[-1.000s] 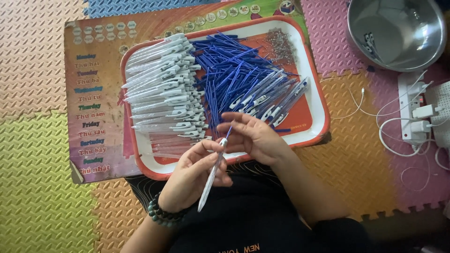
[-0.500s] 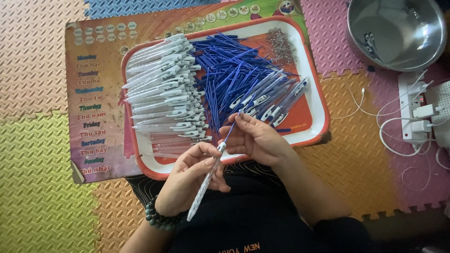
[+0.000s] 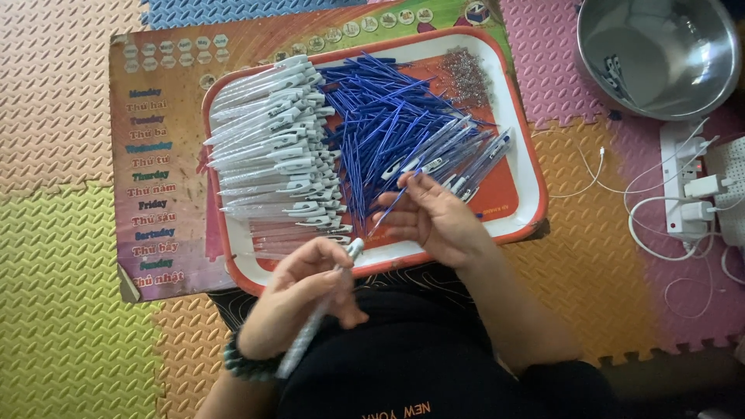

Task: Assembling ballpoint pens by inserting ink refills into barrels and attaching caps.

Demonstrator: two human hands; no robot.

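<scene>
My left hand is closed around a clear white pen barrel that slants down over my lap, just below the near rim of a red-edged tray. My right hand is over the tray's near side and pinches a thin blue refill between its fingertips. On the tray lie a stack of white pen barrels at the left, a heap of blue refills in the middle, several assembled pens at the right, and a small pile of metal springs at the far corner.
The tray rests on a colourful printed board over foam floor mats. A steel bowl sits at the far right. A white power strip with plugs and white cables lies to the right of the tray.
The two hands have separated. My right hand moved up over the tray and now holds a blue refill; my left hand keeps the barrel, tilted lower.
</scene>
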